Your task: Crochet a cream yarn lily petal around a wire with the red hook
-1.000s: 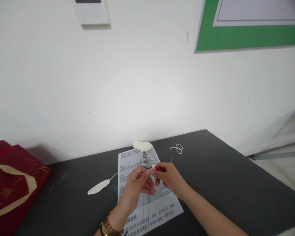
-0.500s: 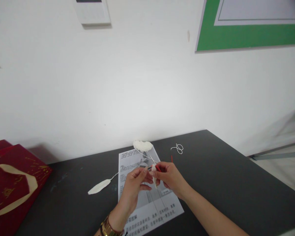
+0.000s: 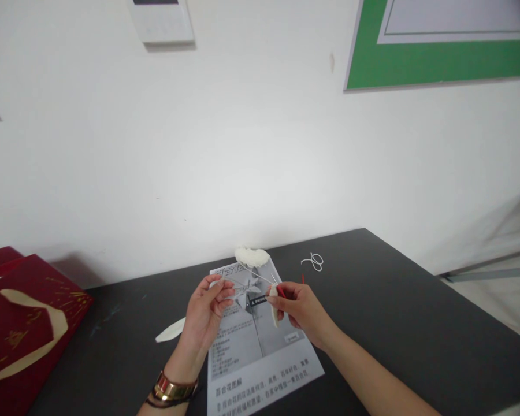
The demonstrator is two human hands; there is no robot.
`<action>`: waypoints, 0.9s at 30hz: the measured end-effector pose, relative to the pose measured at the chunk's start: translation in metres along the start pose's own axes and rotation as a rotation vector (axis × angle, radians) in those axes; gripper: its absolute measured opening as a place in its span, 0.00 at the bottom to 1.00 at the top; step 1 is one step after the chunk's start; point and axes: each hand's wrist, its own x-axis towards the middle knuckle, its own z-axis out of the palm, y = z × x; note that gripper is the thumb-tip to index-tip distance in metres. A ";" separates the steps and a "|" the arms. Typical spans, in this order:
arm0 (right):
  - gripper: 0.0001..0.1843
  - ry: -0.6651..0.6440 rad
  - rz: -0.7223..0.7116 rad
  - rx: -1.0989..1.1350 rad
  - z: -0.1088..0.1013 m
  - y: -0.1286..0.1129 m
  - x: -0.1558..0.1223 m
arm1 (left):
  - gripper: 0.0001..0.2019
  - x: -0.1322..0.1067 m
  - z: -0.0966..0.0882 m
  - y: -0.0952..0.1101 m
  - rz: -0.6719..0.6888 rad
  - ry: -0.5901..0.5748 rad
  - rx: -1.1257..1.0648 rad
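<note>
A small white crocheted strip [image 3: 274, 312] hangs from the fingers of my right hand [image 3: 300, 303], which also grips a red-handled crochet hook [image 3: 281, 292]. The hook's metal shaft points up and to the left. White yarn [image 3: 260, 277] runs from this piece to a fluffy white bundle [image 3: 252, 256] at the back of the table. To the left, my left hand [image 3: 208, 303] is apart from the strip, its thumb and forefinger pinched together. A faint thin strand seems to leave those fingertips; its kind is unclear.
A printed sheet [image 3: 264, 387] lies beneath the hands on the black table [image 3: 394, 323]. Left of it is a white leaf-shaped crocheted piece [image 3: 170, 331]. A yarn loop [image 3: 315, 262] and a red stick [image 3: 303, 279] lie right. A red gift bag [image 3: 30, 329] stands far left.
My left hand has moved left, away from the strip and my right hand, uncovering more of the sheet. Thin lines that hung below the strip no longer show there. My right hand stays nearly in place.
</note>
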 end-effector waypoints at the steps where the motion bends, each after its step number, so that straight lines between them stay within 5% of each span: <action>1: 0.15 0.012 -0.008 0.012 -0.001 0.000 0.000 | 0.10 0.000 -0.001 0.002 0.010 -0.004 -0.005; 9: 0.19 0.131 -0.070 0.154 -0.008 0.002 0.006 | 0.12 -0.006 0.001 -0.001 0.146 0.047 -0.045; 19: 0.19 0.050 -0.047 0.193 -0.005 0.004 0.003 | 0.09 -0.050 0.033 -0.072 -0.141 -0.116 0.207; 27: 0.17 0.045 -0.027 0.202 0.000 0.003 0.001 | 0.17 -0.046 0.034 -0.071 -0.213 -0.292 0.306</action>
